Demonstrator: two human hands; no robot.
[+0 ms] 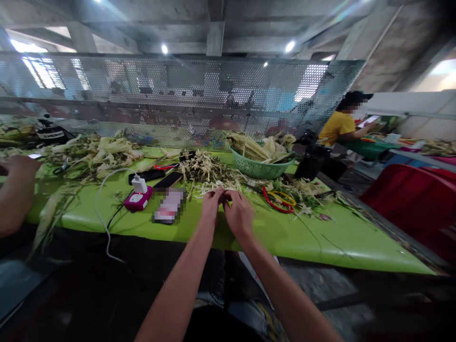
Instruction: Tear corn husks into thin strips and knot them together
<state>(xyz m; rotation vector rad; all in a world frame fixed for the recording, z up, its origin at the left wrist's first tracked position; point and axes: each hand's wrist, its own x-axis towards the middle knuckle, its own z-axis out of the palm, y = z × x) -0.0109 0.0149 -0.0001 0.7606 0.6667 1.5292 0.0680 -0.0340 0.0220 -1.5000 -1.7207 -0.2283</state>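
My left hand [211,205] and my right hand [238,212] meet over the front part of the green-covered table [199,232]. The fingers of both are closed in a pinch, their tips together. Whatever lies between the fingertips is too small or hidden to make out. Just beyond them are pale thin strips [213,186] and a heap of dry plant pieces [203,166]. To the right of my right hand lie scissors with red and yellow handles [280,199], among green trimmings. A phone [170,206] with a lit screen rests to the left of my left hand.
A green basket [261,167] of dry husks stands behind the scissors. At left are a magenta power socket [138,198] with a white charger, a dark phone [168,181] and a husk pile [110,147]. Another person's arm [17,190] reaches in; someone in yellow [337,127] sits at right.
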